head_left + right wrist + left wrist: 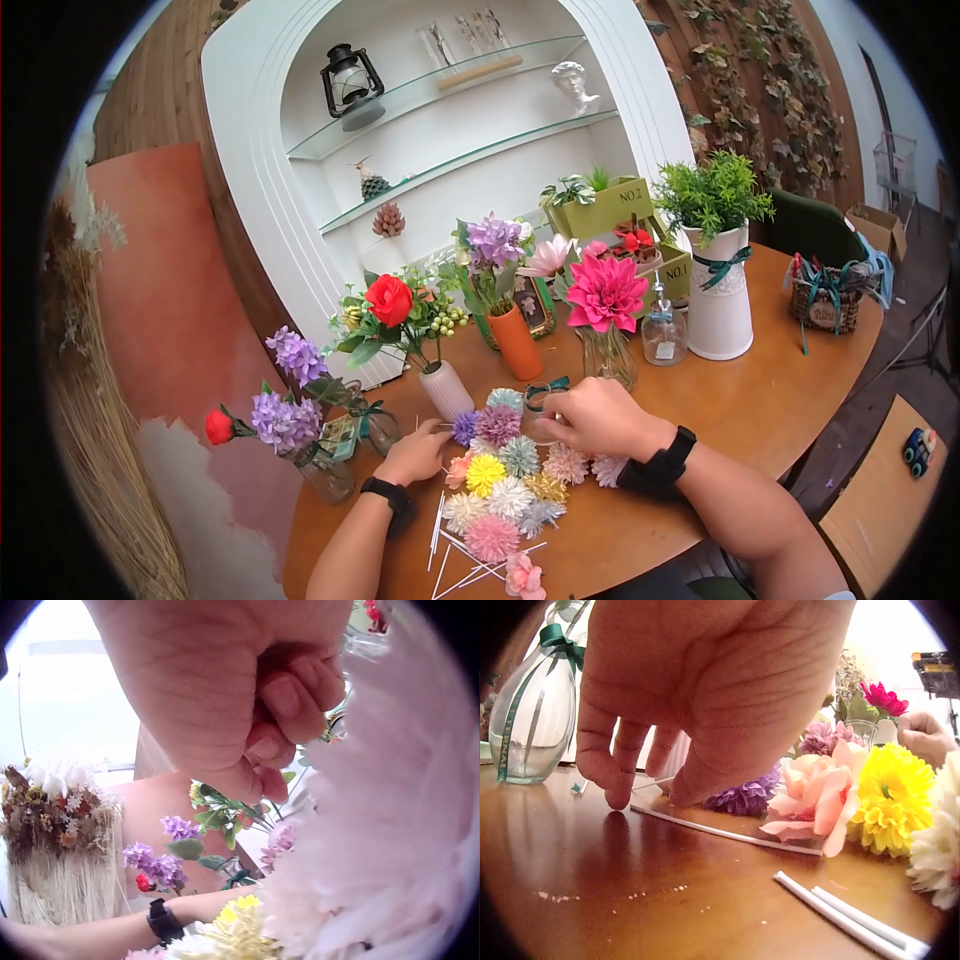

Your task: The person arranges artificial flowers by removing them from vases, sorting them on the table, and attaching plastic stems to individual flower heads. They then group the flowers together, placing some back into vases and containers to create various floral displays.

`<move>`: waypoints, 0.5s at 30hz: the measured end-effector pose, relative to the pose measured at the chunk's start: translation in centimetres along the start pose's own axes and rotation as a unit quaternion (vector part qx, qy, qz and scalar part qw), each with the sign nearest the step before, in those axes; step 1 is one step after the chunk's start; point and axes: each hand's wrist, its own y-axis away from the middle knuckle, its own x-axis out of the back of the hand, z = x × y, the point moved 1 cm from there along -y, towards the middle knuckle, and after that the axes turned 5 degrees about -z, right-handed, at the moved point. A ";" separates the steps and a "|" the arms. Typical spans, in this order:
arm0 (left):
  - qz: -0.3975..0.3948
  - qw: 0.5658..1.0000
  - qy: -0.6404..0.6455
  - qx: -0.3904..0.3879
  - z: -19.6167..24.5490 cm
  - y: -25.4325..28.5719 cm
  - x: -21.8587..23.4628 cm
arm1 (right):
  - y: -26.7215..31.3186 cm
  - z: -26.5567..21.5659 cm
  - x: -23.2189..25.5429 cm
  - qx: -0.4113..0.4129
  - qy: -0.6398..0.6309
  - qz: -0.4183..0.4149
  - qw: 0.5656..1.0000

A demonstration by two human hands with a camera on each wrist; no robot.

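Observation:
My left hand (418, 455) reaches down to the table beside the purple pompom flower (465, 428). In the left wrist view its thumb and index fingertips stand apart, low at the wood, right at the end of a thin white stick (727, 834). A peach flower (817, 796) lies beside that hand. My right hand (600, 415) is over the far right of the pompom pile, close to a clear glass vase (534, 396) with a dark green ribbon. Its fingers are curled in toward the thumb; nothing shows between them. A pale petalled flower (397, 795) fills the right wrist view's right side.
Several pompom flowers, including a yellow one (486, 474), cover the table's near middle, with loose white sticks (470, 572) beside them. Behind stand a ribbed pink vase (446, 390), an orange vase (515, 342), a glass bottle (664, 335) and a white pitcher (719, 300).

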 end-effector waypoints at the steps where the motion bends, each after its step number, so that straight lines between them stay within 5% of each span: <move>1: 0.001 1.000 0.001 0.001 -0.4 -0.2 -0.4 | 0.0 -0.1 0.2 0.001 0.001 -0.001 1.000; 4: 0.003 1.000 0.015 -0.003 -0.6 -0.4 -0.4 | -0.2 -0.7 0.6 0.028 -0.125 -0.006 0.992; 6: 0.011 1.000 -0.022 0.003 -0.7 -0.3 -0.2 | 0.0 -2.0 1.5 0.054 -0.340 -0.095 0.934; 7: 0.011 1.000 -0.020 0.007 -0.7 -0.3 -0.2 | 0.7 -3.1 2.7 -0.006 -0.445 -0.193 0.875; 9: 0.041 0.998 -0.019 -0.052 -0.7 -0.2 -0.4 | 1.5 -3.5 2.9 0.187 -0.539 -0.284 0.770; 11: 0.041 0.998 -0.014 -0.043 -0.4 -0.2 -0.5 | 2.2 -5.8 4.4 0.398 -0.565 -0.416 0.591; 13: 0.036 0.999 -0.001 -0.028 0.5 -0.1 0.0 | 2.6 -9.0 6.9 0.474 -0.565 -0.496 0.459; 14: 0.036 0.999 0.004 -0.020 0.9 0.0 0.4 | 3.3 -9.5 6.4 0.493 -0.562 -0.525 0.408; 15: 0.027 1.000 0.008 -0.013 1.3 0.0 0.7 | 4.1 -10.0 6.1 0.497 -0.571 -0.512 0.407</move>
